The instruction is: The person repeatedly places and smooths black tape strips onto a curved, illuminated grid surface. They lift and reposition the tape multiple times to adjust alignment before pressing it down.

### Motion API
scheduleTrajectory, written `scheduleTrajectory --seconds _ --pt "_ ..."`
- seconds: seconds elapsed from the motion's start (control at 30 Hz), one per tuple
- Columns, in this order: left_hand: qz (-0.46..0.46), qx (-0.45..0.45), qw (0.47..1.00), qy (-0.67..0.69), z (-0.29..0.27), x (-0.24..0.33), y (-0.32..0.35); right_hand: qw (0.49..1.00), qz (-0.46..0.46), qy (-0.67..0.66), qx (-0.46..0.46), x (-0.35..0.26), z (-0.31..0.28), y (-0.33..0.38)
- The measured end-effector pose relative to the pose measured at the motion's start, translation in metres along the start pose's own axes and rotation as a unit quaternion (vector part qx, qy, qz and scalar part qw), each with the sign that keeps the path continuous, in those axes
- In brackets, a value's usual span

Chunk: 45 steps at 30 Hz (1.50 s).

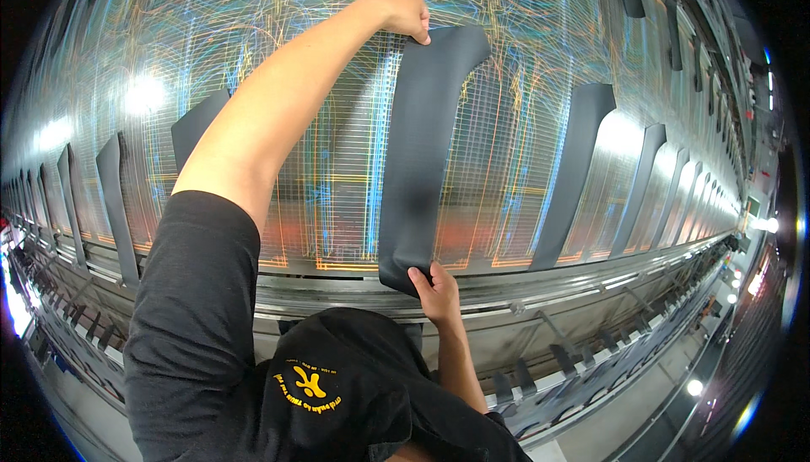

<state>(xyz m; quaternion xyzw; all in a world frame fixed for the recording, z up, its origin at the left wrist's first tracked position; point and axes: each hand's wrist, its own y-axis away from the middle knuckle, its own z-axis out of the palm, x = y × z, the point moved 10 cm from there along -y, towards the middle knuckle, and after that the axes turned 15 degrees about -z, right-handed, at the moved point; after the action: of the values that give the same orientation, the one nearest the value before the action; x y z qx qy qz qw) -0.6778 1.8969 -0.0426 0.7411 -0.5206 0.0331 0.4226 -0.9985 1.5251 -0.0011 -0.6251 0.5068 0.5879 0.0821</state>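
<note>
A long dark grey flexible strip (419,141), with a flared far end, stretches across a shiny table. My left hand (409,16) reaches to its far left corner and pinches it there. At the near end my right hand (437,293) grips the lower right corner, thumb lying on top. That end bends and overhangs the table's front edge slightly. Beneath the strip, the table surface (337,200) carries a dense pattern of coloured lines.
More grey strips lie in a row along the table, one to the right (576,175) and another to the left (115,200). Part of a grey piece (198,124) hides behind my left arm. A metal rail (337,293) runs along the front, with grey pieces hanging below it.
</note>
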Motion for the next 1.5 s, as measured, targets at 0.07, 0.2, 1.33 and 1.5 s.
scheduleTrajectory --seconds 0.07,0.2,1.33,1.5 --pt "0.006 0.001 1.000 0.010 -0.001 0.003 0.000 1.000 0.008 0.007 -0.005 -0.003 -0.001 -0.001" --pt "0.010 0.006 1.000 0.012 -0.004 -0.004 -0.005 0.999 0.013 0.026 -0.015 0.005 0.000 0.000" --pt "0.080 0.093 0.992 0.036 -0.002 -0.026 -0.002 0.999 0.032 -0.009 0.031 0.036 0.004 0.007" --pt "0.099 0.129 0.986 0.020 -0.006 -0.025 0.004 0.999 0.042 0.023 0.018 0.031 0.002 0.007"
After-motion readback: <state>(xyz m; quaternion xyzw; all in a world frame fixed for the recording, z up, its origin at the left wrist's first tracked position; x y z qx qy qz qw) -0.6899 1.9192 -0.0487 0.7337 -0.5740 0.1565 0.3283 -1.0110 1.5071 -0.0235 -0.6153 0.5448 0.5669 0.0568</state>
